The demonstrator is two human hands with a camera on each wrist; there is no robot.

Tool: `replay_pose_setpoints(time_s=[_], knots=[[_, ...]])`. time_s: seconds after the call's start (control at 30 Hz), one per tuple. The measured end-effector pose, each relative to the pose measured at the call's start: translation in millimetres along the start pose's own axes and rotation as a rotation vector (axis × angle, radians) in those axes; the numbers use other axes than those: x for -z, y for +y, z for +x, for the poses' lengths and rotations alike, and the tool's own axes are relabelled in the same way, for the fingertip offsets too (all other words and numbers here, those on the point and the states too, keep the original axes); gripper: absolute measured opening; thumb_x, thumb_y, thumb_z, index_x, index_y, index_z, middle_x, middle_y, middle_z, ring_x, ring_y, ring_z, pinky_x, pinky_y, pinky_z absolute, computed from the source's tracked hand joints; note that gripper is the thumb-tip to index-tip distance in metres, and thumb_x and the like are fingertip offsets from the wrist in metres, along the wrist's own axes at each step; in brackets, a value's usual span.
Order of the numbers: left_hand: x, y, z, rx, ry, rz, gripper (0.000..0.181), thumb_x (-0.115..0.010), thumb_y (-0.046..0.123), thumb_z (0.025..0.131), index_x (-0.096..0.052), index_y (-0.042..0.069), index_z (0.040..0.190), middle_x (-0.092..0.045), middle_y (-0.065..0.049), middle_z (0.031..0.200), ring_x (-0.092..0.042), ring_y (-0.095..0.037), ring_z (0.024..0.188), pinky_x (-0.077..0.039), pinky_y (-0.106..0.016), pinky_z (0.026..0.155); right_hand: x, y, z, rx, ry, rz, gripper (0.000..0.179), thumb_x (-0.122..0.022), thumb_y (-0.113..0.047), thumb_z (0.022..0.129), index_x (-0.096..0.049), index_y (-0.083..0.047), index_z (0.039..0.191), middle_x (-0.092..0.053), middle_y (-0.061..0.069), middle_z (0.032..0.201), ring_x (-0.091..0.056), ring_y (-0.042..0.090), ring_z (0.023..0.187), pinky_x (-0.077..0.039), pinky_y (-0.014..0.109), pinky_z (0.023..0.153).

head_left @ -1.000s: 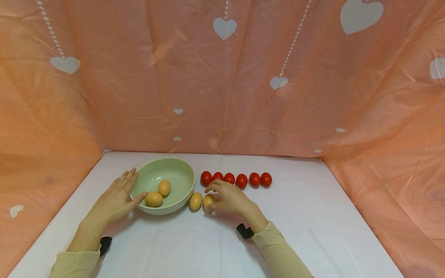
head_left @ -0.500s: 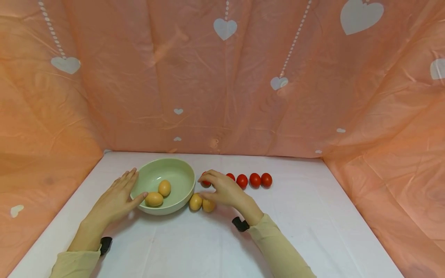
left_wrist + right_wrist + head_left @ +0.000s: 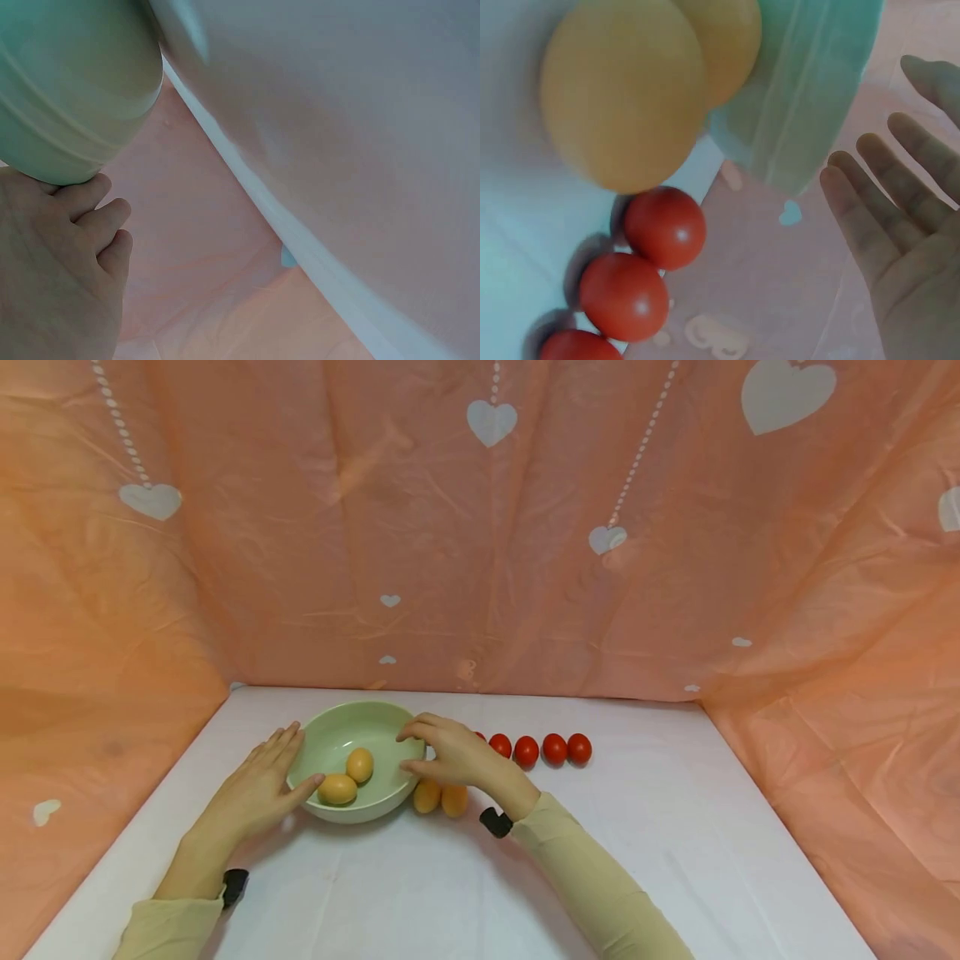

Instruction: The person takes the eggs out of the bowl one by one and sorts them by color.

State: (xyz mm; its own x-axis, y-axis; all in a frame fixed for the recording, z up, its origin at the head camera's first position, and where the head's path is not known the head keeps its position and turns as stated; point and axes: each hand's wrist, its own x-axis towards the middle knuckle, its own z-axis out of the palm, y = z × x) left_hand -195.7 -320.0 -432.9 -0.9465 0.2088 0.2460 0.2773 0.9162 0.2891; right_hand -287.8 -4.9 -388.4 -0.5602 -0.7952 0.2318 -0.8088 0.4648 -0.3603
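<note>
A pale green bowl (image 3: 318,743) stands on the table with two smooth yellow-brown eggs (image 3: 337,789) inside. My left hand (image 3: 258,785) rests against the bowl's left side, fingers straight, its thumb by the near rim. At the opposite rim is my right hand (image 3: 450,752), raised with fingers spread and nothing between them; the right wrist view shows its fingers (image 3: 885,202) apart from the bowl wall. Below that hand, two more eggs (image 3: 622,97) lie side by side against the bowl's outside. The hand partly covers them in the head view.
A row of several red cherry tomatoes (image 3: 527,752) lies right of the bowl, its left end hidden by my right hand. White cloth covers the table (image 3: 420,893). Orange curtains (image 3: 465,568) with pale hearts enclose the back and sides.
My right hand has moved left and away from the eggs and tomatoes to the bowl's right rim. The two outside eggs now sit closer together. My left hand stays at the bowl.
</note>
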Motion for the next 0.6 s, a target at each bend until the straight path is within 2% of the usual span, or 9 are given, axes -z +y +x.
replay_pose_setpoints(time_s=[0.03,0.13,0.33,0.47,0.6], knots=[[-0.1,0.2,0.1,0.0,0.0,0.001,0.089,-0.06,0.051,0.102,-0.031,-0.013,0.156,-0.027,-0.033,0.164,-0.027,-0.053,0.15,-0.025,-0.066,0.121,-1,0,3.3,-0.002,-0.012,-0.007,0.039,-0.075,-0.03,0.097,-0.069,-0.01,0.13,-0.065,0.004,0.134,-0.061,0.02,0.122,-0.05,0.03,0.107],[0.0,0.4,0.4,0.003,-0.004,0.005,0.089,-0.06,0.051,0.102,-0.031,-0.013,0.156,-0.027,-0.033,0.164,-0.027,-0.053,0.15,-0.026,-0.066,0.121,-4,-2,12.8,-0.003,-0.045,-0.017,0.039,-0.074,-0.032,0.098,-0.068,-0.012,0.131,-0.065,0.003,0.133,-0.062,0.019,0.122,-0.049,0.028,0.108],[0.3,-0.1,0.6,0.008,-0.006,0.008,0.089,-0.06,0.051,0.102,-0.031,-0.013,0.156,-0.026,-0.033,0.165,-0.026,-0.054,0.15,-0.025,-0.067,0.121,-10,-4,30.3,0.021,-0.083,0.005,0.038,-0.074,-0.03,0.098,-0.068,-0.012,0.132,-0.066,0.002,0.132,-0.066,0.019,0.116,-0.053,0.022,0.098],[0.2,-0.1,1.0,0.01,-0.008,0.005,0.089,-0.06,0.051,0.102,-0.03,-0.013,0.157,-0.026,-0.032,0.165,-0.026,-0.053,0.15,-0.025,-0.067,0.121,-15,-6,39.2,0.005,-0.111,0.033,0.038,-0.074,-0.028,0.098,-0.068,-0.012,0.133,-0.065,0.004,0.134,-0.066,0.019,0.116,-0.053,0.017,0.09],[0.1,0.3,0.8,0.012,-0.007,0.006,0.089,-0.06,0.051,0.102,-0.031,-0.013,0.157,-0.027,-0.032,0.165,-0.026,-0.053,0.15,-0.025,-0.067,0.121,-21,-8,46.2,-0.018,-0.132,0.038,0.039,-0.074,-0.028,0.098,-0.068,-0.013,0.133,-0.066,0.004,0.134,-0.066,0.017,0.116,-0.052,0.015,0.088]])
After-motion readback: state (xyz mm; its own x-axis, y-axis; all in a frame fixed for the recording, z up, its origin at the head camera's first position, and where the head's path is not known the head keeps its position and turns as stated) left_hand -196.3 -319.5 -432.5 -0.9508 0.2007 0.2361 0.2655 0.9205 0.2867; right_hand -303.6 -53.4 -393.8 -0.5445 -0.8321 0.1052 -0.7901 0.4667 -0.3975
